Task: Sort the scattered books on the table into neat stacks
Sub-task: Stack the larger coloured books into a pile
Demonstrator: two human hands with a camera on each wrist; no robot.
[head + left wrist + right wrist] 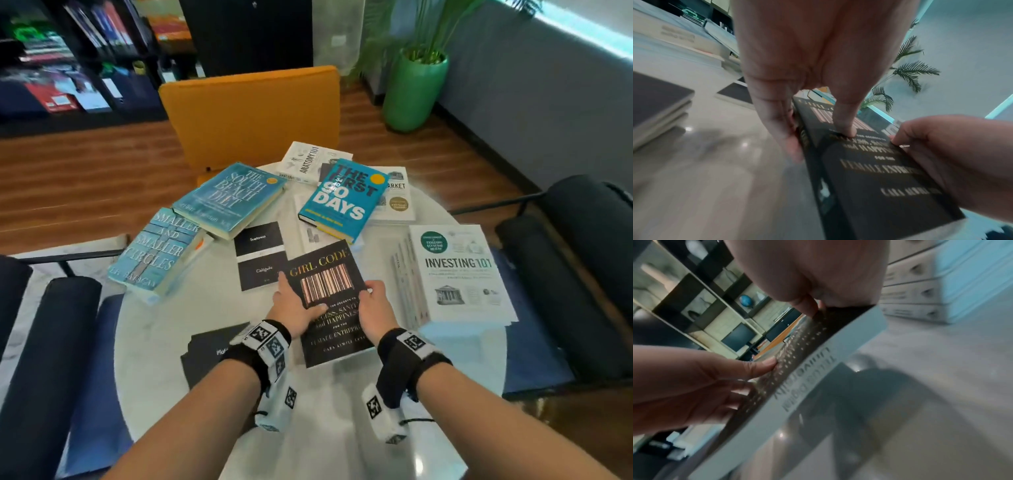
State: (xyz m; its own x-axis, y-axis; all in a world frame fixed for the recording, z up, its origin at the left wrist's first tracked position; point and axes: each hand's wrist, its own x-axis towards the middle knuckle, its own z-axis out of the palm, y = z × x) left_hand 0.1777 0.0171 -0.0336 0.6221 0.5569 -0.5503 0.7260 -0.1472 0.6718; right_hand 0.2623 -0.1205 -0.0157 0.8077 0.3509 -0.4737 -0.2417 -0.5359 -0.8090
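Observation:
Both hands hold a black book titled Girl Code [325,294] [875,170] [789,363] above the round white table [212,308]. My left hand [291,305] [797,113] grips its left edge, thumb on the cover and fingers beneath. My right hand [373,308] [818,305] grips the right edge the same way. Scattered books lie beyond: Smaller and Smaller Circles [154,253], The South Beach Diet [229,198], The First 90 Days [342,202], Anatomy 101 [308,161] and a small black book [260,257]. Investing 101 [459,274] tops a white stack at the right.
A thin black stack [209,353] lies under my left wrist. An orange chair [250,113] stands behind the table, dark chairs at the left [41,342] and right [565,274]. A green plant pot [414,92] and a bookshelf [68,61] stand farther back.

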